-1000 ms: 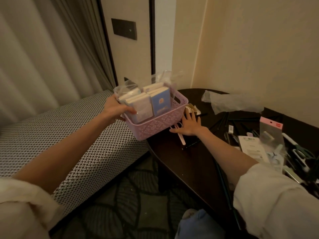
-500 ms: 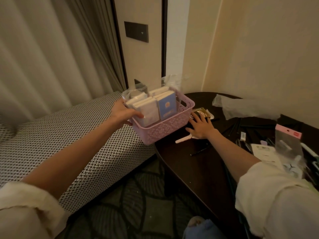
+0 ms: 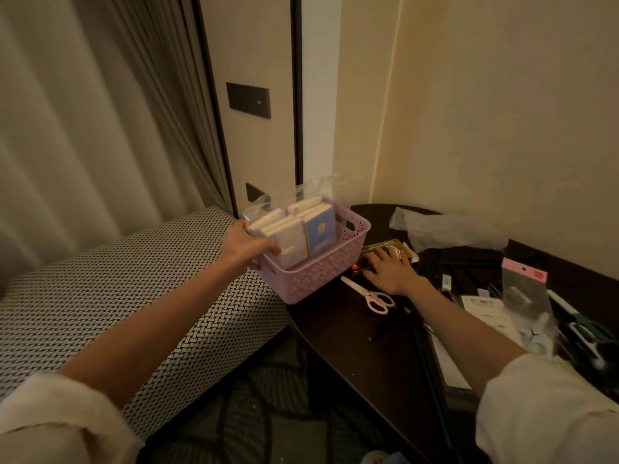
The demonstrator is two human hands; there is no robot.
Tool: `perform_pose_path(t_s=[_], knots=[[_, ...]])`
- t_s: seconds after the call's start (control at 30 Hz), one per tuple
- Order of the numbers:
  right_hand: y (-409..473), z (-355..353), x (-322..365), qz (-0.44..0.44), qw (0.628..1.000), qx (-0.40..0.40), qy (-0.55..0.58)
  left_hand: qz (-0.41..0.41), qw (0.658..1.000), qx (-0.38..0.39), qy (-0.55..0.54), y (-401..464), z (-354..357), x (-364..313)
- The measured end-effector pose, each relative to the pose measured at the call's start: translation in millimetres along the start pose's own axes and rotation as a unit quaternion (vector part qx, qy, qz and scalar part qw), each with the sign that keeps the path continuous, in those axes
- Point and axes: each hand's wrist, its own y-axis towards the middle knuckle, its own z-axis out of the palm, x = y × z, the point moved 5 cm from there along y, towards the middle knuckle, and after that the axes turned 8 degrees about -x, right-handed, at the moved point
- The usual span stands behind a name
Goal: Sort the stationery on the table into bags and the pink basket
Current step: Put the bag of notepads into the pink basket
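Pink basket (image 3: 320, 269) sits at the left edge of the dark table (image 3: 355, 343), loaded with bagged notebooks (image 3: 298, 231). Left hand (image 3: 244, 244) grips its near rim. Right hand (image 3: 388, 267) lies open, fingers spread, on a gold packet (image 3: 382, 246); pink scissors (image 3: 370, 294) lie just beside it.

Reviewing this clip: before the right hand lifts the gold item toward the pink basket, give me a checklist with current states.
1. Left hand grips pink basket rim: ok.
2. Basket steady: cannot tell; it overhangs the table edge.
3. Right hand on gold item: ok, lying flat on it, not yet grasped.
4. Free space in basket: ok, gap on its right side beside the packs.
5. Pink scissors clear of the path: ok, lying beside the hand.
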Motion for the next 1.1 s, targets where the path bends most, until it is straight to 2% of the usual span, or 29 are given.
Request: perform_pose_path(t_s=[0.13,0.47,1.1], knots=[[-7.7,9.7,14.1,0.008,0.999,0.037,0.025,0.000,1.000,0.008,-0.014,0.1,5.4,1.1],[-12.6,16.6,1.5,0.011,0.996,0.068,-0.057,-0.010,1.000,-0.001,-0.026,-2.3,-0.8,5.7],[-42.0,-0.4,-30.8,0.023,0.998,0.048,-0.015,-0.040,0.999,-0.007,-0.017,-17.9,34.1,13.3]])
